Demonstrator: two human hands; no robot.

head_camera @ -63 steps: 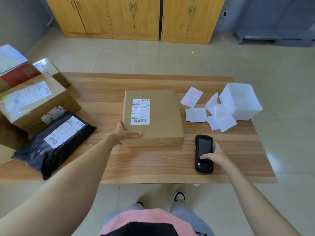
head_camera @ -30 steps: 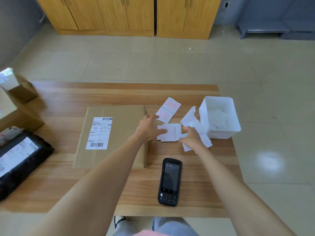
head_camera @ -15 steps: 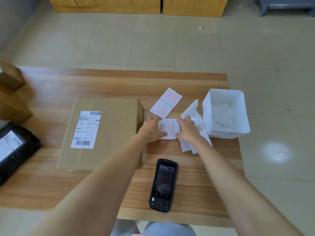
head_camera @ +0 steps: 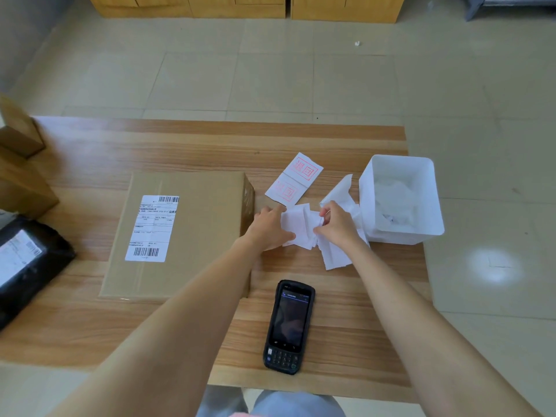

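Observation:
A small stack of white paper slips [head_camera: 298, 225] lies on the wooden table [head_camera: 180, 145], just right of a flat cardboard box [head_camera: 192, 230] that bears a white shipping label [head_camera: 153, 228]. My left hand [head_camera: 269, 227] holds the stack's left edge, thumb underneath its near side. My right hand [head_camera: 338, 224] pinches the right edge of the top slip between thumb and fingers. Behind the stack lies a sheet with two red stamped labels [head_camera: 294, 179]. A black handheld scanner [head_camera: 290, 326] rests near the front edge, untouched.
A white plastic bin [head_camera: 433, 224] with crumpled paper inside stands at the table's right edge. More loose white slips [head_camera: 335, 254] lie under my right hand. A black mailer bag [head_camera: 27, 266] and brown cartons [head_camera: 21, 182] crowd the left side.
My right hand let go of the scanner and my left hand left the box. Both went to the paper stack, and my right fingers now pinch a slip's edge.

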